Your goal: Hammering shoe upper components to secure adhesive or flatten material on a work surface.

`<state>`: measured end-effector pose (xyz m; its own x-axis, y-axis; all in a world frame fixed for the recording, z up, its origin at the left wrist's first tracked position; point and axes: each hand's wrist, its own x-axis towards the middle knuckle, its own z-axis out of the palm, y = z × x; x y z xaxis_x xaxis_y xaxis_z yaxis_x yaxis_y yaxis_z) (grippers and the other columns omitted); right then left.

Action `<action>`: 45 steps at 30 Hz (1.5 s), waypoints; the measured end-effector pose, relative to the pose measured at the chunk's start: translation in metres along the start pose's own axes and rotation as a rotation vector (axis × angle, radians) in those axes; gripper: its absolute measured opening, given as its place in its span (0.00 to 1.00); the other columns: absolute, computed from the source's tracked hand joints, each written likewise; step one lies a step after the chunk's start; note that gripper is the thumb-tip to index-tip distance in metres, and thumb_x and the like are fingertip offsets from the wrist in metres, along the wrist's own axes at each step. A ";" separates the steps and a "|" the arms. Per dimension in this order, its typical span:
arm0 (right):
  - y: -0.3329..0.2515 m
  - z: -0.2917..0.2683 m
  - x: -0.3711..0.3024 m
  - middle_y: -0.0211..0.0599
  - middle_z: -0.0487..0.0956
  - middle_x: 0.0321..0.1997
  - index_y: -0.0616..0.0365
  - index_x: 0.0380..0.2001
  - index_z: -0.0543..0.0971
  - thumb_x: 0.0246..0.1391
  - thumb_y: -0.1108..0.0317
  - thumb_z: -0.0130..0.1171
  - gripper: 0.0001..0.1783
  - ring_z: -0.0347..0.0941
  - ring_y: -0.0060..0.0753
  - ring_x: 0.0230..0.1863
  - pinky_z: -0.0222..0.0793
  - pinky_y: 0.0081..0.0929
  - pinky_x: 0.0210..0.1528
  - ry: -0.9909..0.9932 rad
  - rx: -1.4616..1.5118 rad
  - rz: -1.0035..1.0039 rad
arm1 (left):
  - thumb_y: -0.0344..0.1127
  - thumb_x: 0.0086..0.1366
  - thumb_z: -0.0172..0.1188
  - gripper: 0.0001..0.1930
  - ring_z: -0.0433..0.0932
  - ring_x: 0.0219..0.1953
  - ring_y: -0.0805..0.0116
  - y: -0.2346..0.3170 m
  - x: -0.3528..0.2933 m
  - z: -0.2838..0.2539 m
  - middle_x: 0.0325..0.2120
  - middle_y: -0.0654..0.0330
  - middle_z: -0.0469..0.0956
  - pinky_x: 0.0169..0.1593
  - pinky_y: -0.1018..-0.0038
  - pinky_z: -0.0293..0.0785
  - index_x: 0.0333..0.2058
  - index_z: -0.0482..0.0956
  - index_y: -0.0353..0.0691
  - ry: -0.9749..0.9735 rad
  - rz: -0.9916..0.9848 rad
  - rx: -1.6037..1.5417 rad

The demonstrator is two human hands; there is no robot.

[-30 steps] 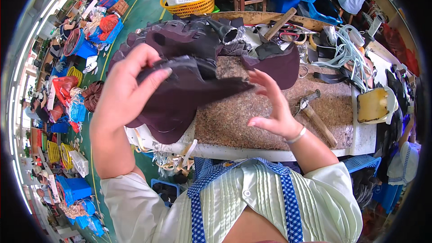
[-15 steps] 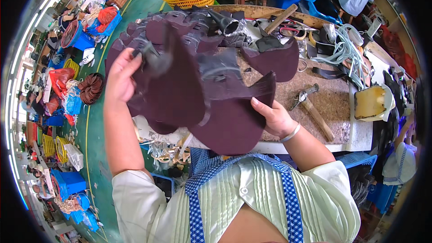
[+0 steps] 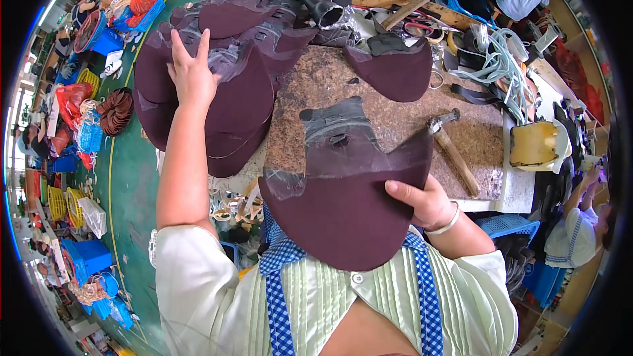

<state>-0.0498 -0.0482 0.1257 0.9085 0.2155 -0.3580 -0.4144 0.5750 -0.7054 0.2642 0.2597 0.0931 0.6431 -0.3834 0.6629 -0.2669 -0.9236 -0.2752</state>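
Right hand (image 3: pixel 432 206) pinching maroon piece (image 3: pixel 336 217) by right side, thumb on top, fingers hidden; piece sticks out past front edge of bench (image 3: pixel 521 191). Left hand (image 3: pixel 193 82) spread, gripping nothing, over pile (image 3: pixel 237 109) at bench's left edge; contact unclear. Imo one-sided hold could let piece droop, stray nudge could slide pile off edge, tip might snag hammer (image 3: pixel 457 163) right beside it.

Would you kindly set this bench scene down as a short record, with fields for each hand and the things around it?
Left hand: spread over the pile of maroon pieces
Right hand: grips the right edge of a single maroon piece
On the brown board: hammer, second maroon piece
Right of board: yellowish block
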 end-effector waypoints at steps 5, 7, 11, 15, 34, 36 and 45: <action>0.003 -0.006 -0.004 0.34 0.79 0.54 0.65 0.56 0.75 0.66 0.73 0.55 0.17 0.72 0.27 0.54 0.68 0.29 0.58 -0.072 -0.291 -0.113 | 0.42 0.65 0.67 0.22 0.80 0.42 0.66 0.070 -0.019 -0.061 0.43 0.56 0.81 0.48 0.66 0.78 0.52 0.77 0.36 -0.955 -0.525 -2.044; 0.009 -0.004 0.003 0.35 0.79 0.53 0.66 0.56 0.75 0.66 0.74 0.55 0.16 0.72 0.26 0.53 0.69 0.28 0.57 -0.101 -0.377 -0.176 | 0.41 0.72 0.58 0.11 0.80 0.35 0.76 0.090 -0.031 -0.084 0.33 0.65 0.81 0.42 0.69 0.78 0.43 0.80 0.40 -1.341 -0.764 -1.953; 0.017 -0.012 0.006 0.38 0.80 0.50 0.67 0.55 0.75 0.66 0.75 0.55 0.16 0.73 0.25 0.50 0.71 0.28 0.54 -0.148 -0.746 -0.298 | 0.41 0.71 0.60 0.10 0.80 0.32 0.76 0.107 -0.043 -0.086 0.29 0.65 0.80 0.35 0.76 0.76 0.38 0.80 0.40 -1.108 -1.038 -2.194; 0.020 -0.012 -0.001 0.40 0.81 0.48 0.67 0.54 0.76 0.65 0.75 0.56 0.15 0.75 0.27 0.49 0.72 0.29 0.52 -0.125 -0.696 -0.182 | 0.46 0.74 0.54 0.16 0.81 0.38 0.71 0.118 -0.042 -0.097 0.33 0.63 0.80 0.45 0.73 0.75 0.37 0.79 0.38 -1.013 -0.801 -1.959; 0.047 -0.050 0.025 0.42 0.81 0.28 0.59 0.35 0.82 0.50 0.68 0.71 0.11 0.79 0.37 0.28 0.74 0.31 0.30 0.397 -1.147 -0.333 | 0.27 0.56 0.69 0.07 0.80 0.33 0.63 0.193 -0.103 -0.107 0.33 0.59 0.77 0.37 0.71 0.76 0.35 0.83 0.38 -0.623 0.258 -1.445; 0.048 -0.057 0.026 0.39 0.81 0.31 0.58 0.36 0.81 0.47 0.71 0.73 0.13 0.78 0.37 0.28 0.75 0.31 0.31 0.516 -1.269 -0.584 | 0.29 0.53 0.71 0.11 0.78 0.36 0.60 0.199 -0.109 -0.092 0.36 0.61 0.76 0.41 0.67 0.76 0.35 0.81 0.39 -0.483 0.381 -1.230; 0.004 -0.143 0.005 0.48 0.77 0.48 0.63 0.48 0.77 0.54 0.65 0.67 0.21 0.73 0.51 0.48 0.71 0.39 0.51 0.978 -2.064 -0.556 | 0.25 0.55 0.64 0.12 0.76 0.41 0.57 0.201 -0.086 -0.077 0.37 0.59 0.77 0.45 0.64 0.73 0.39 0.83 0.40 -0.617 0.640 -1.405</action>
<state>-0.0546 -0.1577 0.0335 0.8847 -0.2773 0.3748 -0.2857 -0.9577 -0.0341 0.1004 0.1068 0.0344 0.2591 -0.9338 0.2466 -0.7580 -0.0384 0.6511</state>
